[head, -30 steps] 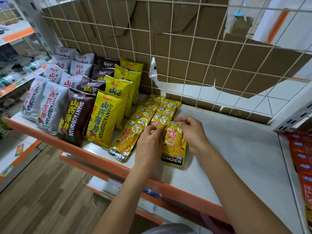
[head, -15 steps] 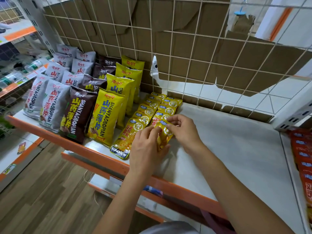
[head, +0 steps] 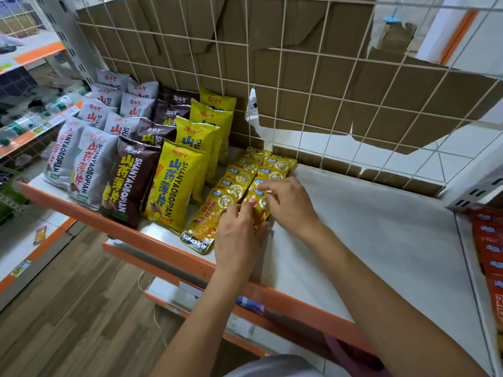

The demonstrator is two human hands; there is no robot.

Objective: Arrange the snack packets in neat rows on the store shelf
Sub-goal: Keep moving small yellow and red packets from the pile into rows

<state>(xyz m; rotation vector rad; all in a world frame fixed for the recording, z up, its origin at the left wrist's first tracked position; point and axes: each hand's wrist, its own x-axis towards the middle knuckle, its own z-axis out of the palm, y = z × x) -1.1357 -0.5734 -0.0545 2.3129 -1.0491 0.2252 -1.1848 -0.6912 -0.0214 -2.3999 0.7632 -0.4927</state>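
Two rows of flat yellow KONCHEW snack packets lie overlapped on the white shelf (head: 381, 240). The left row (head: 231, 186) ends in a front packet (head: 202, 229) near the orange shelf edge. In the right row, my left hand (head: 239, 235) and my right hand (head: 288, 202) both pinch the front yellow packet (head: 257, 205), which is mostly hidden under my fingers. Further packets of that row (head: 280, 165) run back to the wire grid.
Upright Shanyaobopian bags stand at the left in yellow (head: 174, 186), brown (head: 128, 183) and grey (head: 89, 164) rows. A wire grid with torn cardboard (head: 299, 77) backs the shelf. Red packets (head: 490, 254) fill the neighbouring shelf at the right. The orange front rail (head: 163, 246) borders the shelf.
The front packet of the right row, lying flat near the shelf edge a second ago, has been drawn back over the row. Both hands moved away from me with it.
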